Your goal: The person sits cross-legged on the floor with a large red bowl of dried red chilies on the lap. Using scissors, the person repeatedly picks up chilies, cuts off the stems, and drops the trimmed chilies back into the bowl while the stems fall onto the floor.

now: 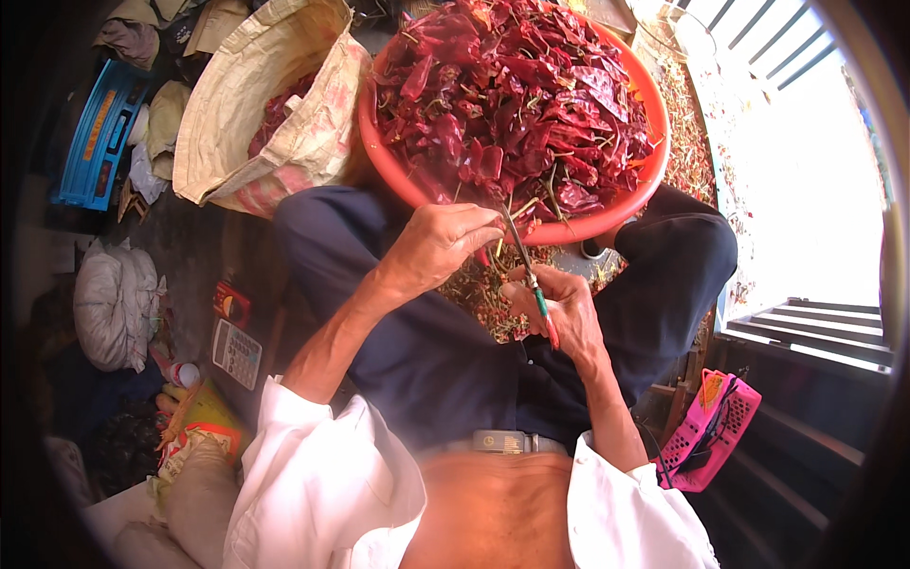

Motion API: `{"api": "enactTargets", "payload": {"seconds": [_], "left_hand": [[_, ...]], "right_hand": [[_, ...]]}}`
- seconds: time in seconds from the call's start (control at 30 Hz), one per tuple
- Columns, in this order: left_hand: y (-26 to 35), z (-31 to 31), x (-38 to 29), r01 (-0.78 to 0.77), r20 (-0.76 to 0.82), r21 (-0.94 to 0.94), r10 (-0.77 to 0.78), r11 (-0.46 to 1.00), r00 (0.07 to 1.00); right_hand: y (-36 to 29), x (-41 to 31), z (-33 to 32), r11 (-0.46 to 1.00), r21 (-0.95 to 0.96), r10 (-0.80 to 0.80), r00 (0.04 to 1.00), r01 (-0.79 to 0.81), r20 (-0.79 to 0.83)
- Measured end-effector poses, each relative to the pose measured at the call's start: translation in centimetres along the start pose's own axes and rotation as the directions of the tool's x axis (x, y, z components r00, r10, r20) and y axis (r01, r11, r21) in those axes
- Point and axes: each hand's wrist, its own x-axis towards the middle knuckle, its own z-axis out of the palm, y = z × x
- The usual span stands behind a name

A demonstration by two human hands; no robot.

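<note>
My right hand (pixel 558 302) grips a pair of scissors (pixel 522 245) with green and red handles, the blades pointing up to the rim of a red plastic basin (pixel 362 121). Beside the blade tips, my left hand (pixel 448 238) has its thumb and fingertips drawn together. A bit of red chili (pixel 483 256) shows just below those fingers; whether they pinch anything is hidden. Dried red chilies (pixel 512 107) with stems are heaped in the basin, which stands between my knees.
An open woven sack (pixel 220 135) holding some chilies leans left of the basin. Cut stems and scraps (pixel 490 306) cover the floor between my legs. A calculator (pixel 237 353) and a red box-shaped device (pixel 232 304) lie left; a pink plastic basket (pixel 718 430) is right, below a barred opening (pixel 810 320).
</note>
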Motion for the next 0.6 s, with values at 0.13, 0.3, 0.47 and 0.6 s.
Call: {"api": "enactTargets", "payload": {"seconds": [0.13,0.3,0.47,0.6], "left_hand": [[0.0,2.0,-0.7,-0.036,-0.150,0.033,0.040,0.999,0.988],[0.3,3.5,-1.1,0.000,-0.263,0.077,0.020,0.997,0.965],[0.3,3.9,-1.2,0.076,-0.284,-0.037,-0.083,0.996,0.955],[0.2,4.1,-1.2,0.163,-0.340,-0.254,-0.246,0.953,0.908]], "right_hand": [[0.3,-0.7,-0.6,0.978,0.187,0.076,0.992,-0.093,0.097],[1.2,-0.8,0.7,0.866,0.477,0.061,0.977,-0.154,0.205],[2.0,-0.5,1.4,0.574,0.761,-0.050,0.915,-0.302,0.401],[1.6,0.5,1.8,0.373,0.842,-0.219,0.845,-0.389,0.487]]}}
